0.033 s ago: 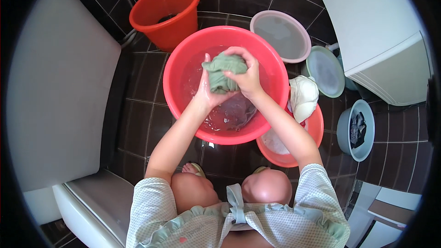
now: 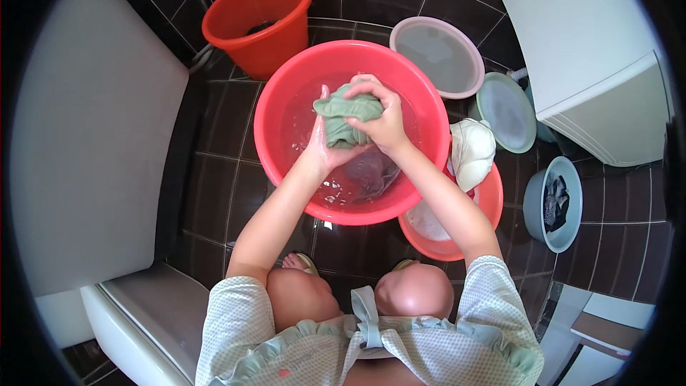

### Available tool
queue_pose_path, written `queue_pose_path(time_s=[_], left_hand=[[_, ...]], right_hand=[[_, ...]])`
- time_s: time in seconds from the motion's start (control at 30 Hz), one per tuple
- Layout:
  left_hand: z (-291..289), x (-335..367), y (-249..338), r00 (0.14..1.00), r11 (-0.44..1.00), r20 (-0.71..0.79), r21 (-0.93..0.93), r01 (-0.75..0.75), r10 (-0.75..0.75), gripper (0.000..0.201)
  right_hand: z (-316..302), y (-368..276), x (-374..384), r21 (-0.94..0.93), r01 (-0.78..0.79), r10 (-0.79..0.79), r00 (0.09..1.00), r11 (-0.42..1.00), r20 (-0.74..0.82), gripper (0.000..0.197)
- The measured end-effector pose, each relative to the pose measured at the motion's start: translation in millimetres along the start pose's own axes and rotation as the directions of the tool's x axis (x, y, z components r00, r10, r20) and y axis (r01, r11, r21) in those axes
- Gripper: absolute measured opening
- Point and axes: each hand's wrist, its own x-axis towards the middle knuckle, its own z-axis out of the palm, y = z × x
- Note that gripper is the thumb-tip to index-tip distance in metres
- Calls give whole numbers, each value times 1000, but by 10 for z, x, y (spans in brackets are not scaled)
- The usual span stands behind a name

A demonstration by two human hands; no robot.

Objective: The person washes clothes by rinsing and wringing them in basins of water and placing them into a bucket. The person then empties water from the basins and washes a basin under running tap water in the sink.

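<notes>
The left hand (image 2: 323, 148) cups the green cloth (image 2: 349, 120) from below and the left, while the right hand (image 2: 386, 125) curls over its right side, so the bunched cloth is squeezed between both palms. Under the grip is the pink tub (image 2: 264, 129) of water (image 2: 293, 118); a dark garment (image 2: 377, 177) lies in it, nearer the person. Right of the grip, a white cloth (image 2: 471, 156) hangs over the orange basin (image 2: 490, 200). Beyond it, to the left, stands a red bucket (image 2: 268, 50).
</notes>
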Motion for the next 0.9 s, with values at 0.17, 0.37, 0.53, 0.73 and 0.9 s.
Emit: queue_pose_path(time_s=[0.17, 0.37, 0.53, 0.73, 0.9], left_hand=[[-379, 238, -69, 978, 975, 169, -201, -90, 125, 37], [-444, 374, -68, 929, 927, -118, -98, -363, 351, 28], [-183, 225, -134, 717, 761, -258, 191, -620, 648, 22], [105, 207, -80, 419, 448, -204, 617, -646, 885, 23], [-74, 232, -37, 412, 425, -201, 697, -577, 889, 24]], right_hand=[[102, -275, -20, -200, 106, -77, 986, 974, 147, 38], [234, -269, -77, -498, 207, -214, 976, 842, 42, 42], [337, -4, -121, -334, 60, -151, 955, 941, -256, 31], [514, 64, 2, 571, -175, 555, 572, 802, -604, 17], [548, 122, -44, 715, -189, 692, 502, 673, -519, 20]])
